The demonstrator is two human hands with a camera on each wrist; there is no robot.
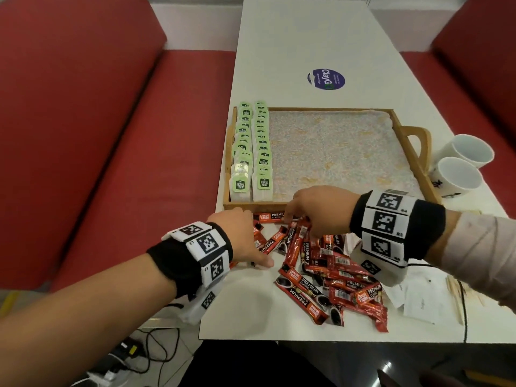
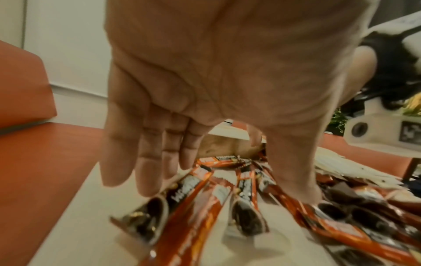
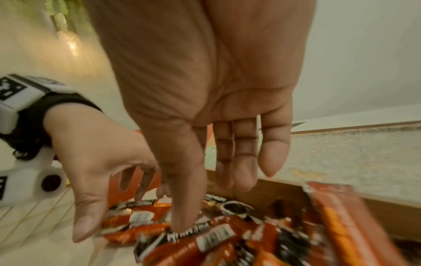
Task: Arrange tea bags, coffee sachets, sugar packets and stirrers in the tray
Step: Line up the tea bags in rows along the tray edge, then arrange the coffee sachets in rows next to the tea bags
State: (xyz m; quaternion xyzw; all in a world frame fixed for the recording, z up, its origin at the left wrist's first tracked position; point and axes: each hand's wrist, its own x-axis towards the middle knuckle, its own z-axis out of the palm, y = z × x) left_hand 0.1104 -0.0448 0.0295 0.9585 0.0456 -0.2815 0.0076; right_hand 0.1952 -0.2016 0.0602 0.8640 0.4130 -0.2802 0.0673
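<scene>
A wooden tray [image 1: 329, 109] with a patterned liner holds two rows of green tea bags [image 1: 252, 152] along its left side. A pile of red coffee sachets [image 1: 329, 275] lies on the white table in front of it. My left hand [image 1: 245, 233] hovers over the pile's left edge with its fingers [image 2: 148, 171] straight and its thumb touching a sachet [image 2: 318, 221]. My right hand [image 1: 307, 210] reaches over the sachets by the tray's front rim, fingers straight, its thumb [image 3: 182, 207] pressing one sachet [image 3: 205, 237]. White sugar packets [image 1: 416, 300] and wooden stirrers [image 1: 458, 297] lie to the right.
Two white cups [image 1: 469, 152] stand right of the tray's handle [image 1: 418, 141]. A round blue sticker [image 1: 326, 79] sits on the table beyond the tray. Red benches [image 1: 111, 135] flank the table. Cables [image 1: 145, 356] lie on the floor near the front edge.
</scene>
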